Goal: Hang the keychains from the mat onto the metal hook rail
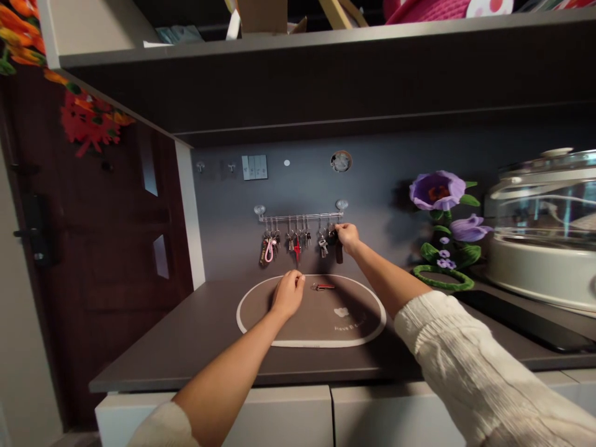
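On the back wall a clear hook rail [300, 217] carries several bunches of keys, one with a pink strap [269, 251] and one with a red tag [297, 247]. My right hand [347, 238] reaches to the rail's right end, its fingers pinched on a key ring with a dark key fob [339, 251] hanging below; the fingertips partly hide it. Silver keys [323, 247] hang just left of it. My left hand [288, 293] rests over the oval mat [307, 335] with curled fingers, their inside hidden. Beside it lies a small key ring with a red tag [326, 287].
Purple knitted flowers [437, 191] stand at right, next to a white appliance with a clear lid [540, 261]. A black phone-like slab [526, 320] lies in front of them. A shelf [326, 81] overhangs the counter [177, 335]. A dark door [107, 279] is at left.
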`<state>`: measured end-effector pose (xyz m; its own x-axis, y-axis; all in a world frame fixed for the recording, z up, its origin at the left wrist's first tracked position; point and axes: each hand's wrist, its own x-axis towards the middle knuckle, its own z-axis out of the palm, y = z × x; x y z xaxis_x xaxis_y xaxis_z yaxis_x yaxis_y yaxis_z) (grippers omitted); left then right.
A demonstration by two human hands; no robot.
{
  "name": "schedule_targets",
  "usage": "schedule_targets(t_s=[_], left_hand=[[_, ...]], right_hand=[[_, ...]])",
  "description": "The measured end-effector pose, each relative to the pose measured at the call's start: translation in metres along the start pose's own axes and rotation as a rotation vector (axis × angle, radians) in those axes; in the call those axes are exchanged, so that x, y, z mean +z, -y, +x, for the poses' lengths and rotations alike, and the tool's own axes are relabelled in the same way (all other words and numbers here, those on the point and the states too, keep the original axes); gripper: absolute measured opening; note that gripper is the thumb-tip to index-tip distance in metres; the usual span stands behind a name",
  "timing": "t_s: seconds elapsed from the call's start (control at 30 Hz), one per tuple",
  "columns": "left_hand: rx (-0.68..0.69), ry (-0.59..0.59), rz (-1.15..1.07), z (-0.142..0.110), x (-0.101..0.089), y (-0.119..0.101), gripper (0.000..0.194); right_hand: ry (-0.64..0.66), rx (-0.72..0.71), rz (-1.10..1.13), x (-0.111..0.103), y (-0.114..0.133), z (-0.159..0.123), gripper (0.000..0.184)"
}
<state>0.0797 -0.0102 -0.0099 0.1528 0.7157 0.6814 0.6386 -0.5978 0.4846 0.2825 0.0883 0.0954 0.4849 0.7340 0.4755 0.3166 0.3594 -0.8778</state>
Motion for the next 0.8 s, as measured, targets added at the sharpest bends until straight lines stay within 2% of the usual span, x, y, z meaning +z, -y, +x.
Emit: schedule_targets(t_s=[0.23,0.43,0.53,0.7,0.8], left_hand=[[-0.012,0.0,0.001,0.0,-0.002,-0.001,0.021],[-0.017,-0.005,-0.013,0.001,-0.001,0.001,0.022],[-0.022,0.003,-0.021,0.001,0.0,0.002,0.022],[-0.03,0.021,0.002,0.002,-0.001,0.002,0.02],[-0.035,0.038,0.014,0.002,-0.002,0.001,0.019]], right_hand=[[-0.018,-0.024,-0.012,0.002,-0.015,0.0,0.018],[0.008,-0.098,-0.008,0.0,-0.018,-0.003,0.018],[0.0,-0.094,-0.044,-0.005,-0.014,-0.011,0.015],[-0.057,-0.136,-0.119,-0.013,-0.006,-0.033,0.024],[-0.021,-0.169,-0.128,-0.014,-0.006,-0.051,0.023]])
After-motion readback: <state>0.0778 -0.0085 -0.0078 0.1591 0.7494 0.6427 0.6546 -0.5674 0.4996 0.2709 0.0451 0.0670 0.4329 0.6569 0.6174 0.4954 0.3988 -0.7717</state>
